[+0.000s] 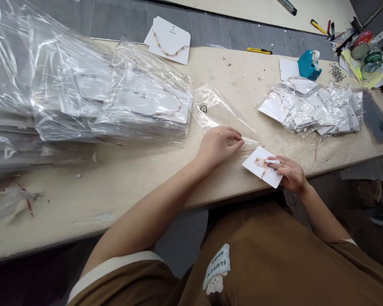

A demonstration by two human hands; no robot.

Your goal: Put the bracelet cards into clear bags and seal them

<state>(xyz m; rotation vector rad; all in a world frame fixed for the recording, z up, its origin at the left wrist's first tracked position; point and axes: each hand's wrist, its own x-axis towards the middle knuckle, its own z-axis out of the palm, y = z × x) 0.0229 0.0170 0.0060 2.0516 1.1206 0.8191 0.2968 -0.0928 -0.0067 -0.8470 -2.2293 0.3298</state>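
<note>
Currently, a white earring card [262, 166] is lying near the workbench's front edge, gripped between the right hand's [289, 173] thumb and curled fingers. The left hand [218, 146] is half-curled on a clear plastic bag [221, 108] just beside it, its grip unclear. Piles of bagged cards [309, 108] are flanking them, and a teal tape dispenser [309, 64] is standing farther along the beige workbench [121, 187].

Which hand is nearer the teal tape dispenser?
Right: the right hand is below the teal tape dispenser, across the bench; the left hand is farther off, down and to its left.
</note>
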